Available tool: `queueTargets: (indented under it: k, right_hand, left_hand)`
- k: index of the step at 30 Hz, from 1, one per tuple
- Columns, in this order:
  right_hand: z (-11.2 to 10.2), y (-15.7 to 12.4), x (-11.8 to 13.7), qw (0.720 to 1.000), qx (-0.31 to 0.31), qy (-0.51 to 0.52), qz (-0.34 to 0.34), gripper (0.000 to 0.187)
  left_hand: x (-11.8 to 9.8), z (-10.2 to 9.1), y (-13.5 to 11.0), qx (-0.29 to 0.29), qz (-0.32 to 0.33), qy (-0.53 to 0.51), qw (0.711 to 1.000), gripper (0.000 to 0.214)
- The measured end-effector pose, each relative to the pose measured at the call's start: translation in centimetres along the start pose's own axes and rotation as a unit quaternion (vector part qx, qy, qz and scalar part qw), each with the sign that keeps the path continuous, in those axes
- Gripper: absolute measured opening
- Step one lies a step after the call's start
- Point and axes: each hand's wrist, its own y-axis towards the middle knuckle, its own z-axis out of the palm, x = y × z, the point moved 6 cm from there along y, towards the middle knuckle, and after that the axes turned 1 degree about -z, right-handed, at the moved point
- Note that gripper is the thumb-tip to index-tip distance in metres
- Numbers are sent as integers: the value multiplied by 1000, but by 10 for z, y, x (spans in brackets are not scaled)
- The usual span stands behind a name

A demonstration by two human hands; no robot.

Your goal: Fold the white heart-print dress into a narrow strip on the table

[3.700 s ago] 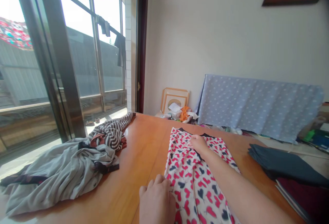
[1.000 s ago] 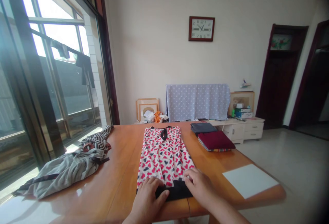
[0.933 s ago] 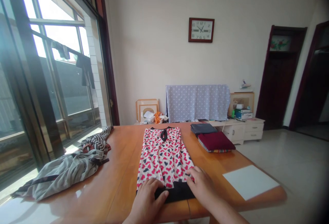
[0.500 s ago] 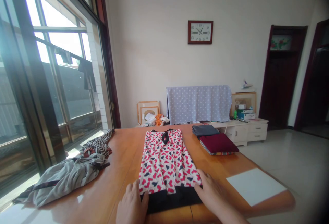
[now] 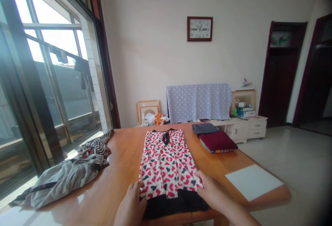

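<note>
Both hands low at the near edge of view, bare forearms coming in from the bottom. Left hand (image 5: 131, 205): back up, palm down, fingers (image 5: 137, 186) together and stretched forward, thumb hidden on the inner side. Wrist straight and cut off by the frame. Right hand (image 5: 210, 194): palm down, angled inward toward the left one, fingers (image 5: 200, 176) pointing forward-left with tips slightly bent. Right forearm runs to the lower right corner. Hands apart, roughly level. Can't tell whether either one is pinching or just pressing flat.
</note>
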Motion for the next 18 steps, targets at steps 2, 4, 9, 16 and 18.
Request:
queueTargets:
  k: [2, 4, 9, 16, 18]
  right_hand:
    - [-6, 1, 1, 1000, -3, -11, -8, 24]
    - [-16, 6, 4, 999, -32, -31, -17, 18]
    - [-28, 30, 17, 998, -52, -16, -42, 23]
    - [-17, 77, 40, 996, -22, 61, -69, 25]
    - [-15, 96, 43, 995, -22, 75, -63, 24]
  left_hand:
    - [-8, -11, 0, -1, -4, 74, 997, 32]
    - [-18, -21, 5, -4, 1, 117, 993, 32]
    - [-41, -18, 35, 60, 71, 72, 993, 30]
    - [-63, 4, 101, 86, 121, 42, 988, 22]
    - [-68, 11, 124, 86, 124, 43, 988, 22]
